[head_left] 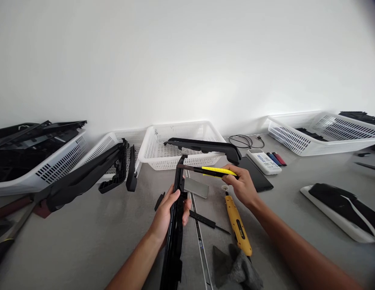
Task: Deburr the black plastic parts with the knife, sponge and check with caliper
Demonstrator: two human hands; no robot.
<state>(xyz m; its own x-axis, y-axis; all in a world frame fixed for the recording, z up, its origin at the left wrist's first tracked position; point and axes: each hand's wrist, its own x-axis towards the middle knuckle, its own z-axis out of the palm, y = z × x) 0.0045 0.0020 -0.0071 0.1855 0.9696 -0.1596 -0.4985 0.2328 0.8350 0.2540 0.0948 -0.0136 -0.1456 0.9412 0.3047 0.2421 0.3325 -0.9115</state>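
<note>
Just in front of the middle white basket (163,163), your left hand (163,213) is clamped around a long black plastic trim strip (173,241), thumb on its upper face, fingertips showing on its right side. Your right hand (242,185), nearer you than that basket and beyond its right end, has its fingers wrapped around a yellow-and-black utility knife (219,171), whose blade runs leftward to the strip's far end. That end points at the basket, so your left grip probably steadies the strip while leaving its tip free for the blade. Nearer you than the basket, toward its right, lie a yellow handheld tool (237,223) and a grey cloth (237,270), perhaps for easy reach.

Whether the blade touches the strip is hard to make out. The strip's near end is cut off by the frame, and the strip hides the middle of your left fingers.
</note>
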